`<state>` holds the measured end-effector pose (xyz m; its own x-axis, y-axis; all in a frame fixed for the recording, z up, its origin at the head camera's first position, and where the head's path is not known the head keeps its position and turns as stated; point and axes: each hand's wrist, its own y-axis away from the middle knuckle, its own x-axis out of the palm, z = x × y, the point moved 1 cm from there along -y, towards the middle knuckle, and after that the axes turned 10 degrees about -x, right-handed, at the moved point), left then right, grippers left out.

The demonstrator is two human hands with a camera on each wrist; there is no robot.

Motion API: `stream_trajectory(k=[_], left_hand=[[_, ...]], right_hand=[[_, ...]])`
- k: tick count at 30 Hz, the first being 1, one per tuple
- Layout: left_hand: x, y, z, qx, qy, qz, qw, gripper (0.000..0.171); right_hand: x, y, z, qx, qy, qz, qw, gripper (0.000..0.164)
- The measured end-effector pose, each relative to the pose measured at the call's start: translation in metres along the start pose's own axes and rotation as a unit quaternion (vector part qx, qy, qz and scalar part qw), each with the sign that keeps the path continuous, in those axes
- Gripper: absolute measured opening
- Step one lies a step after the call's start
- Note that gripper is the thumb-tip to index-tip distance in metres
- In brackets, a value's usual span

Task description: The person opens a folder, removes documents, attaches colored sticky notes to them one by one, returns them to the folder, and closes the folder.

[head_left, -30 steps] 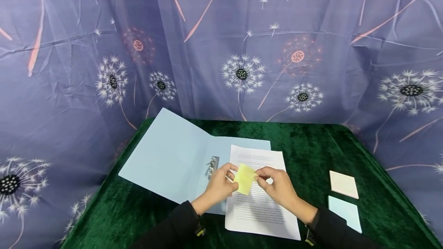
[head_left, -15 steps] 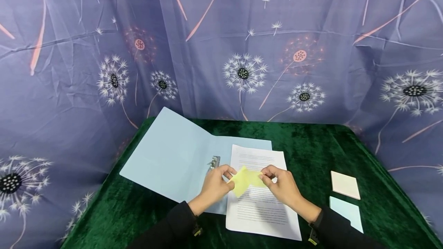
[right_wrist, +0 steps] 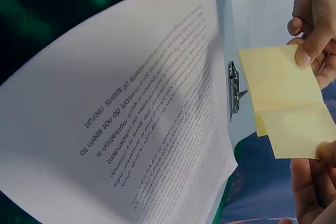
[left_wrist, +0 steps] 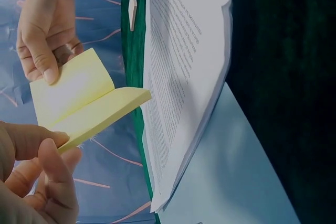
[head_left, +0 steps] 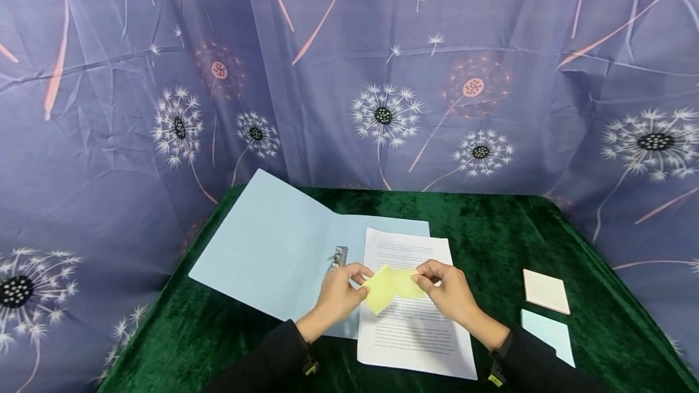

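Observation:
Above the printed pages, my left hand [head_left: 340, 291] pinches a pad of yellow sticky notes [left_wrist: 113, 109] between thumb and fingers. The thumb and fingertips of my right hand [head_left: 449, 291] pinch the free end of the top sticky note [right_wrist: 302, 135]. That sheet is folded back from the pad and stretches to the right, still joined to it along one edge. Below both hands lies a stack of printed paper [head_left: 415, 338], overlapping the right half of an open light blue folder [head_left: 267, 241]. A metal clip [right_wrist: 234, 90] sits near the folder's spine, partly hidden by my left hand in the head view.
To the right on the green velvet cloth [head_left: 486, 241] lie a cream sticky-note pad [head_left: 546, 291] and a light blue pad [head_left: 548, 332], the latter partly behind my right sleeve. A purple dandelion-print curtain [head_left: 327, 77] hangs behind the table.
My right hand has moved to the right, pulling the top sticky note back from the pad. The pad has tilted in my left hand, which has barely shifted.

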<state>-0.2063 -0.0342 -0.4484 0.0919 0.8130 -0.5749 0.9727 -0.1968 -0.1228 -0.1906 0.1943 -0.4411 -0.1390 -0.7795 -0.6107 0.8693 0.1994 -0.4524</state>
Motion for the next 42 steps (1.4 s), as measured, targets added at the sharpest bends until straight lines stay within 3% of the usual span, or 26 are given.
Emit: stream_trajectory(k=[13,21,36,42], left_hand=[[0.002,0.001,0.0,-0.011,0.002,0.001,0.9999,0.021],[0.004,0.003,-0.004,-0.015,0.012,0.002,0.9998,0.023],[0.006,0.007,-0.005,-0.013,0.003,0.005,0.9999,0.026],[0.006,0.008,-0.004,-0.003,-0.01,-0.003,0.9999,0.027]], right_hand=[[-0.006,-0.004,-0.009,0.058,-0.06,0.003,0.996,0.006],[-0.011,-0.006,-0.017,0.144,-0.12,0.002,0.982,0.01],[-0.012,-0.003,-0.025,0.188,-0.146,-0.001,0.971,0.012],[-0.012,-0.001,-0.026,0.218,-0.176,-0.011,0.96,0.013]])
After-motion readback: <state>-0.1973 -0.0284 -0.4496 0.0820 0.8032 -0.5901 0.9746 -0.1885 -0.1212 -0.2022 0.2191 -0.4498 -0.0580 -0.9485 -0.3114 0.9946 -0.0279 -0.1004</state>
